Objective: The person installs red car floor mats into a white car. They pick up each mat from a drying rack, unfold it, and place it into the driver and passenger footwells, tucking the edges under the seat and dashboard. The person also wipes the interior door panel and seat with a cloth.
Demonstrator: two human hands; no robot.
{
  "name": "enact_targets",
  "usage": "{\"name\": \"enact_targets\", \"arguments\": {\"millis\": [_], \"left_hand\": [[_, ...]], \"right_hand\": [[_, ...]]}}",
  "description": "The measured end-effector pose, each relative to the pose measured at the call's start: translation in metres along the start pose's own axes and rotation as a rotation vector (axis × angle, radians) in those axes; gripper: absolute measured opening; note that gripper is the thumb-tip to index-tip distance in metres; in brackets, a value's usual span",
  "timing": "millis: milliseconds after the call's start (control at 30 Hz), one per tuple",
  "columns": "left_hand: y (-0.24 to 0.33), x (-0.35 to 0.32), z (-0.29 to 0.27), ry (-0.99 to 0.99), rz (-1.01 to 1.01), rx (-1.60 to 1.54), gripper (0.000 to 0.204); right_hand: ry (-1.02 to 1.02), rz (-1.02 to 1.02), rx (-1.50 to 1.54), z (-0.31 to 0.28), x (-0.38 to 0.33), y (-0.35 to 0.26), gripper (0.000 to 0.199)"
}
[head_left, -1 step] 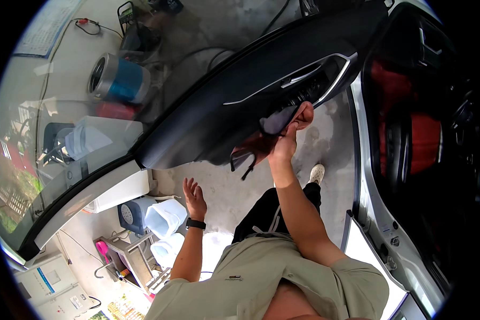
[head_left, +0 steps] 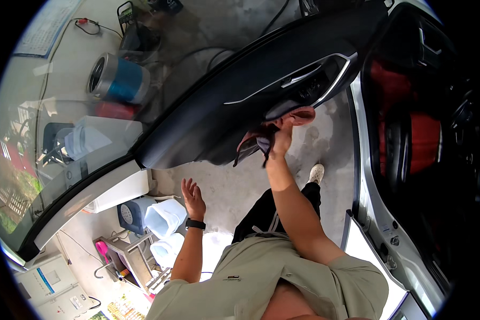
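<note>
Reddish-brown cloth (head_left: 258,133), bunched, at the lower edge of the car door's dark inner panel (head_left: 208,120), just below the window-switch cluster (head_left: 314,89). From my end of the head feed: right hand (head_left: 281,137) has its fingers closed around the cloth; one end folds out past the knuckles to the right, the rest hangs loose on the left with dark edging. Can't tell how firmly it presses, or exactly where cloth meets panel.

Change since the last frame: right hand is a touch further left and higher, the folded end lies flatter, the hanging part is bunched differently, and more of the switch cluster shows. I judge that as the cloth being shifted along the armrest area, grip kept, work at the panel still under way.

Left hand (head_left: 193,200) holds nothing: palm up-ish, fingers loosely spread, well apart from the door panel, black wristband (head_left: 196,224) on that wrist. No real change there, so I log this as one-handed for now. Silver door trim (head_left: 338,80) curves beside the switches; red car seat (head_left: 425,141) sits off right.
</note>
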State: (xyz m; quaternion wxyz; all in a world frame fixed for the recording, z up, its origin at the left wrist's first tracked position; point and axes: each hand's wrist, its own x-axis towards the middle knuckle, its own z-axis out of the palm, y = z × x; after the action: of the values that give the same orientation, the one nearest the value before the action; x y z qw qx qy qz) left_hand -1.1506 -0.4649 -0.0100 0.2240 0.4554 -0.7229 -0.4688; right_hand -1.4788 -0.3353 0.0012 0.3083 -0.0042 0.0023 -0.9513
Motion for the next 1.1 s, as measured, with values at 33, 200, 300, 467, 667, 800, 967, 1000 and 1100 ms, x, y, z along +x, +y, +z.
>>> {"name": "enact_targets", "arguments": {"millis": [33,200,300,467,667,800,967,1000,1100], "left_hand": [[-0.001,0.005,0.007,0.015,-0.022,-0.058,0.057],[0.059,0.03,-0.006,0.16,0.204,-0.053,0.057],[0.155,0.044,-0.027,0.484,0.159,-0.302,0.06],[0.203,0.126,-0.115,0.585,0.464,-0.528,0.047],[0.174,0.153,-0.122,0.835,0.747,0.13,0.036],[0.173,0.161,-0.122,0.857,0.504,0.341,0.029],[0.16,0.156,-0.142,0.935,0.57,1.087,0.027],[0.16,0.153,-0.147,0.965,0.662,1.158,0.027],[0.157,0.161,-0.139,0.95,0.712,0.872,0.022]], "right_hand": [[0.068,-0.102,-0.08,0.004,0.01,0.032,0.04],[0.286,-0.016,-0.737,0.022,-0.062,0.162,0.033],[0.221,0.007,-0.855,0.05,-0.084,0.098,0.039],[0.147,-0.62,-1.296,0.109,0.023,-0.096,0.042],[-0.128,-1.139,-2.143,0.124,0.114,-0.098,0.026],[-0.997,-0.649,-2.042,0.114,0.012,0.071,0.037],[-1.073,-0.885,-2.213,0.094,0.034,0.008,0.037],[-0.896,-0.885,-2.312,0.097,0.05,-0.028,0.037],[-0.225,-1.075,-2.333,0.096,0.124,-0.155,0.034]]}}
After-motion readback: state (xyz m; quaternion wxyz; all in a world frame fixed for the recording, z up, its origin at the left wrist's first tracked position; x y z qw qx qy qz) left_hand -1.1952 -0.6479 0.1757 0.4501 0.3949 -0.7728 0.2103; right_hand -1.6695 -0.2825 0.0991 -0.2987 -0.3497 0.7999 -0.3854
